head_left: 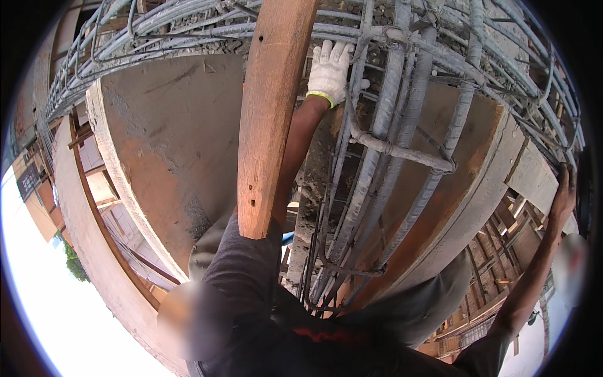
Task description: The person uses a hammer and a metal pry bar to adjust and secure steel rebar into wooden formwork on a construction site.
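My left hand [330, 72], in a white knitted glove with a yellow-green cuff, lies with fingers stretched out just below the upper bundle of steel bars. It sits between a wooden plank [276, 113] and upright ribbed reinforcing bars [383, 125]. The plank stands in front of my left forearm and covers part of it. At the far right, my right hand [567, 182] reaches up to the edge of the steel bars and a grey board. Its fingers are dark and mostly hidden, so what they touch or hold cannot be made out.
Bundled reinforcing bars [163, 34] run across the top, tied with bent stirrups [402, 151]. Mud-stained formwork panels [176, 125] flank the upright bars. Timber framing [490, 264] shows below on the right. A long curved-looking board edge [94, 207] runs down the left.
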